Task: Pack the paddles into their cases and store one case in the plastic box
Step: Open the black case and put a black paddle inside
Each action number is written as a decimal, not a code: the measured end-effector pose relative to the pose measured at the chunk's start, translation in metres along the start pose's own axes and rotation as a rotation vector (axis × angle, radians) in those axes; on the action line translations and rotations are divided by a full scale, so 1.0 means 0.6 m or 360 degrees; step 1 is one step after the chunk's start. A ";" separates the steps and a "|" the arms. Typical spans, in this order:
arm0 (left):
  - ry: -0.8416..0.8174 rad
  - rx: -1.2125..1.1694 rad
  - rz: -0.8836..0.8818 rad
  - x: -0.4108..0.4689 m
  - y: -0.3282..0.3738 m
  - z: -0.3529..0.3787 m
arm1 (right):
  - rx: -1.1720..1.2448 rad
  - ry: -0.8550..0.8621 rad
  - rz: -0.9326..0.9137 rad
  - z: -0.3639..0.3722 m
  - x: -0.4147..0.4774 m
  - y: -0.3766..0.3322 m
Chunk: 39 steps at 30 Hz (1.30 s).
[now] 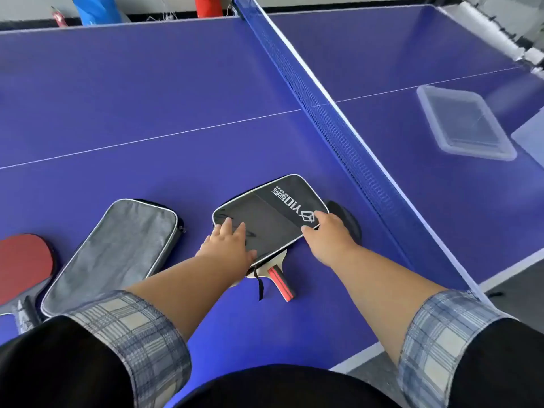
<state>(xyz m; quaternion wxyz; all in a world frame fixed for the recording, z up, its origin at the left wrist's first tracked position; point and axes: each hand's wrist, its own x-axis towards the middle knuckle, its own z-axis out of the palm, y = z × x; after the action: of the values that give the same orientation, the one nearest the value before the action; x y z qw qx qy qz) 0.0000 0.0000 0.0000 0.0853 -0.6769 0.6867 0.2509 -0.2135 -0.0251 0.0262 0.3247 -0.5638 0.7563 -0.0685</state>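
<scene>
A black paddle case (pixel 273 213) with white lettering lies on the blue table. My left hand (pixel 229 242) presses flat on its near left part. My right hand (pixel 326 231) grips its right edge. A paddle lies under the case: its red and black handle (pixel 281 282) sticks out at the near side and a dark blade edge (pixel 347 219) shows at the right. A grey case (pixel 117 254) lies to the left. Beside that, a red paddle (pixel 23 266) rests at the left edge. The clear plastic box (pixel 465 125) sits beyond the net at the right.
The blue net (pixel 323 107) runs diagonally between me and the plastic box. The table's near edge (pixel 368 351) is close to my body. Blue and red objects (pixel 97 8) stand on the floor behind the far table edge.
</scene>
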 end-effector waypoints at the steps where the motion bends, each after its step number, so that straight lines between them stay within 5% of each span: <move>1: -0.0004 -0.0070 -0.0121 0.013 0.008 0.003 | 0.0001 0.0003 -0.0025 -0.001 0.023 -0.001; 6: 0.0020 -0.0630 -0.0884 0.066 0.035 0.027 | -0.0015 -0.0054 -0.0034 -0.017 0.148 -0.011; 14: 0.0075 -0.0880 -0.1097 0.085 0.045 0.057 | -0.0007 -0.0330 0.0046 -0.005 0.230 -0.006; 27: 0.0397 -0.1351 -0.1093 -0.031 -0.035 0.022 | 0.0387 -0.0194 0.0024 -0.001 0.074 -0.044; 34: 0.0301 -0.1076 -0.0808 -0.156 -0.138 0.053 | 0.0991 -0.0080 0.0374 0.117 -0.128 -0.007; 39: 0.0050 -0.0501 -0.0594 -0.203 -0.169 0.093 | 0.1463 0.0145 0.0714 0.201 -0.245 0.012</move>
<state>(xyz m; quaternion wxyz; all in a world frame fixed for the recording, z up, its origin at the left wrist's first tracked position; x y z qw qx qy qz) 0.0947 0.1381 -0.0158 0.0129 -0.8008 0.5036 0.3241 -0.1278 0.1411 -0.0104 0.5124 -0.1831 0.7638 -0.3472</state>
